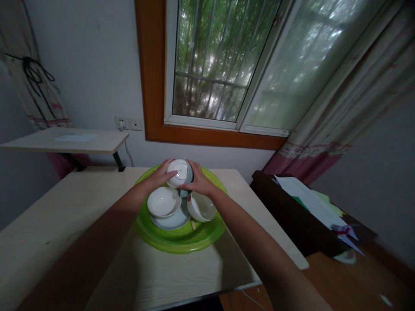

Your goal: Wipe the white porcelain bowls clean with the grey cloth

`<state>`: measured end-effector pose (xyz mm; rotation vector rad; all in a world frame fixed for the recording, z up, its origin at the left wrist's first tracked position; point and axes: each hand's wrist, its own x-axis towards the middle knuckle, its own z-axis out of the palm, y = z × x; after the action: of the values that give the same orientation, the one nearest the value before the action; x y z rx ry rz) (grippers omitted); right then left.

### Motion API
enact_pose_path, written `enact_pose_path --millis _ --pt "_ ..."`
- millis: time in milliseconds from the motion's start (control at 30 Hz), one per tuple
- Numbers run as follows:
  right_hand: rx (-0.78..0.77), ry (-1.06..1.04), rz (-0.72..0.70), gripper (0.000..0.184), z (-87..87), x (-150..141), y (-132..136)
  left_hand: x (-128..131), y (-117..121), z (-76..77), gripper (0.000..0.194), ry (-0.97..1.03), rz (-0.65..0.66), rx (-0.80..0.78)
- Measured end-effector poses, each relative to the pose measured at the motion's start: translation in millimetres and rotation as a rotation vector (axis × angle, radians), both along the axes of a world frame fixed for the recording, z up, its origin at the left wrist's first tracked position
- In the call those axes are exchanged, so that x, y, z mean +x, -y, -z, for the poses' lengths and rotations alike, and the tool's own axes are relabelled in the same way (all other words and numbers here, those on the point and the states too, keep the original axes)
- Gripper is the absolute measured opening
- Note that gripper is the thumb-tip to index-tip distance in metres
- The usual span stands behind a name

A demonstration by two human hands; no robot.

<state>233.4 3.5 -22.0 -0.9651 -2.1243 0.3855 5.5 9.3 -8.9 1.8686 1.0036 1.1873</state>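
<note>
Head cam: both hands meet over a round, glossy green tray (181,246), smooth plastic w/ raised rim. L hand (162,174) part-curled, fingers round the L edge of a white-based bowl (177,175), thumb laid across its underside; hold looks firm. Bowl = smooth, glazed, ceramic-looking, tipped so the round foot ring faces the cam, small dark mark mid-base, too tiny to read. R hand (200,180) bent in a wide C, thumb & fingers on a grey textured piece (189,172) flush w/ the bowl's R side; can't tell if that's its own outer wall or a 2nd item.

Just below L hand, wearer's side: plain white bowl (164,201), shiny, rounded, mouth up, overlapping a flat pale plate (173,221). Just below R hand: deeper white bowl (202,208), tilted, mouth twd wearer's R, red motif nr rim. Thin tan strip (193,225) by it, mostly hidden.

Under all, pale wood-grain table (191,272), matte. Well L of L hand: flat light-wood raised shelf (65,139) on black supports. Beyond both hands: window (214,65) in orange-brown frame. Far R of R hand: draped floral curtain (340,99), pink hem.
</note>
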Motion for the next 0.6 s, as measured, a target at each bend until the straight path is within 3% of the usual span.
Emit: enact_pose_path --millis 367,600 --pt "-0.001 -0.001 -0.004 0.117 -2.7 -0.3 2.4 -2.4 1.8 -2.4 0.079 0.298 0.106 -0.275" --pt "-0.009 0.016 0.002 0.119 -1.5 0.3 0.6 -4.9 -4.8 5.4 0.076 0.250 0.111 -0.216"
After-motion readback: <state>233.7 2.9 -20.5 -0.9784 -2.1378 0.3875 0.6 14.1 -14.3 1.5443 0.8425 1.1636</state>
